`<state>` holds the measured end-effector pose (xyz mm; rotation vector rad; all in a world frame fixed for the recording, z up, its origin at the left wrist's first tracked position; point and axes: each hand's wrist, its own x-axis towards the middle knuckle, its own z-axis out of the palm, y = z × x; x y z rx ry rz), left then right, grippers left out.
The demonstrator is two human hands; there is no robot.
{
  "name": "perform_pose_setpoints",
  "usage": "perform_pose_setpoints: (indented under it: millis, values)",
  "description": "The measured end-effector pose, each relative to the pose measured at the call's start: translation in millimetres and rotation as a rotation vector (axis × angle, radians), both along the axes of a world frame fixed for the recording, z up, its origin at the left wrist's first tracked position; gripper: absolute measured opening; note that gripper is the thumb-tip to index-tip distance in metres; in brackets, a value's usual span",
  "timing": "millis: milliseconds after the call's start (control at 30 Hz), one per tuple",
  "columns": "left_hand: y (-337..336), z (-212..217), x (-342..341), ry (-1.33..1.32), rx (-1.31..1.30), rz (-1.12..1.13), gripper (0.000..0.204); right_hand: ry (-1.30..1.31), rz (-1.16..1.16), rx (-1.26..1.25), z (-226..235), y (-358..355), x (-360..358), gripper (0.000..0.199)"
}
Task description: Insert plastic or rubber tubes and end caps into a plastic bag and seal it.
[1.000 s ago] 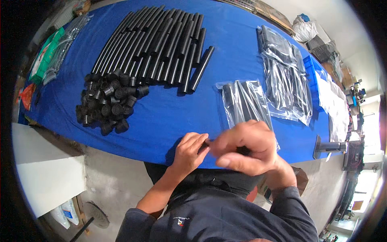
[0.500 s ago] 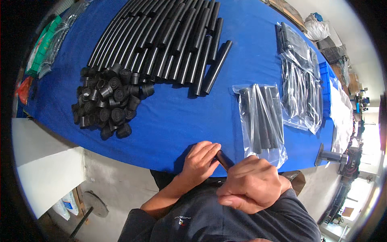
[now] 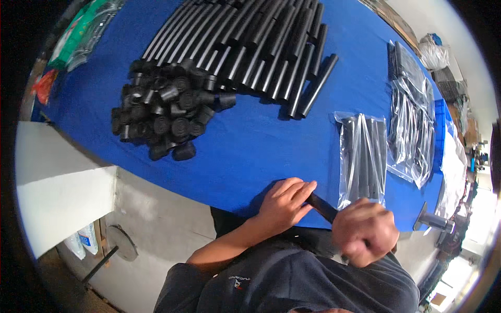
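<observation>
A dark tube [image 3: 324, 209] lies slantwise between my two hands at the table's near edge. My left hand [image 3: 284, 204] is closed at its far-left end, and the fingers cover that tip. Wrapped in a fist round the other end is my right hand [image 3: 364, 232], somewhat smeared by motion. Just beyond the right hand lies a clear plastic bag [image 3: 361, 156] with several black tubes inside. Farther off, a heap of round black caps [image 3: 180, 128] sits left of the middle. Behind the heap, many loose black tubes [image 3: 261, 47] are laid side by side.
More filled clear bags [image 3: 412, 120] are stacked at the right, beside a blue crate [image 3: 439, 125]. A grey metal fixture [image 3: 436, 221] stands at the table's right corner. Green and clear packaging [image 3: 78, 41] lies far left on the blue tablecloth [image 3: 245, 151].
The view has shifted, so the table things sit farther right. My right hand has drawn away from the left, baring more of the tube between them.
</observation>
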<state>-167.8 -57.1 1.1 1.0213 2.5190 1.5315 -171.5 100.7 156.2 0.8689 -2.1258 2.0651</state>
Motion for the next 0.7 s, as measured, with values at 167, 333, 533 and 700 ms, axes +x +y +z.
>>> perform_pose_setpoints:
  millis: [167,333,533,700]
  values:
    - [6,4,6,0.080,0.144,0.065,0.052,0.056,-0.188,0.371,6,-3,6,0.009]
    - [6,-23,11,-0.035,0.286,-0.081,0.029,0.054,-0.158,0.405,-8,-11,16,0.038]
    - [6,17,25,-0.816,0.668,0.104,0.025,0.230,-0.472,0.571,-56,14,80,0.097]
    - [33,53,68,-0.679,0.537,-0.051,0.019,0.212,-0.729,0.729,-92,31,151,0.061]
